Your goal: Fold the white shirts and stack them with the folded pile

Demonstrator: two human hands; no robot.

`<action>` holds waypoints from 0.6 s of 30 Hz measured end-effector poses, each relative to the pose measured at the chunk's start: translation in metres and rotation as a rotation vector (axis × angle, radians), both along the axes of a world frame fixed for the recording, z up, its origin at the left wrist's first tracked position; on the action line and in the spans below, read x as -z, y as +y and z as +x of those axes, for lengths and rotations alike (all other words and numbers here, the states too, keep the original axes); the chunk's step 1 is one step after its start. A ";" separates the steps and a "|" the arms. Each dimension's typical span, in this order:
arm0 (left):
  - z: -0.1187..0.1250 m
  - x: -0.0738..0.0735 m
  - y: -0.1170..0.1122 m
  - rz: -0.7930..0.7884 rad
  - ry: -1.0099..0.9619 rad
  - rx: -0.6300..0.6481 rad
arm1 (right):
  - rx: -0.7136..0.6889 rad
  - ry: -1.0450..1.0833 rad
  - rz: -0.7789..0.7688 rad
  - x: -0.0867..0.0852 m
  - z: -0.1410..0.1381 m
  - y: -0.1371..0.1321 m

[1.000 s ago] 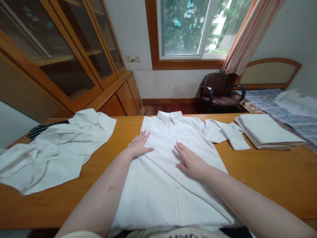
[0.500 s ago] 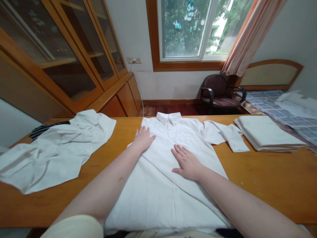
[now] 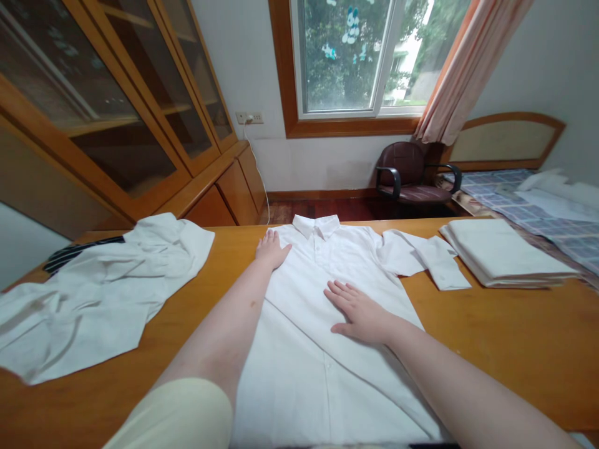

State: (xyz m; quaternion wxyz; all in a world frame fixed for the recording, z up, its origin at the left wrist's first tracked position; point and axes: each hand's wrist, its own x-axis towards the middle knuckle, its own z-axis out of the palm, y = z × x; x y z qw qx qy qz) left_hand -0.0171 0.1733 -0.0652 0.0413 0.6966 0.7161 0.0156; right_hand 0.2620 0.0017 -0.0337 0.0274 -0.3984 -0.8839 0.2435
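A white short-sleeved shirt [image 3: 322, 349] lies buttoned and face up on the wooden table [image 3: 505, 337], collar at the far edge. Its left side is folded in over the front; its other sleeve [image 3: 428, 259] sticks out to the right. My left hand [image 3: 271, 249] lies flat and open on the shirt's far left shoulder beside the collar. Spread flat on the chest of the shirt is my right hand [image 3: 358, 308], fingers apart. Neither hand holds anything.
A crumpled pile of white shirts [image 3: 93, 293] with a striped dark item [image 3: 70, 252] lies at the left. A stack of folded white cloth [image 3: 503, 252] sits at the right. Beyond the table stand a glass-fronted cabinet [image 3: 116, 118], a dark chair [image 3: 412, 178] and a bed [image 3: 538, 199].
My left hand has slid away from me along the shirt's left side up to the shoulder by the collar. My right hand has stayed flat on the chest.
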 end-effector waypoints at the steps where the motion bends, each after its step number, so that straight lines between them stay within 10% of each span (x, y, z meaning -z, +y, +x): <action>1: 0.001 -0.001 0.001 0.009 -0.002 -0.012 | -0.013 0.002 -0.017 -0.001 0.004 0.000; 9: 0.010 -0.013 -0.003 0.321 0.075 0.039 | -0.023 -0.011 -0.061 -0.002 0.012 0.001; 13: 0.018 -0.018 -0.007 0.229 0.076 0.277 | -0.018 -0.013 -0.053 -0.001 0.010 0.000; 18: 0.021 -0.016 -0.004 0.147 0.105 0.140 | -0.018 -0.001 -0.048 0.000 0.011 -0.001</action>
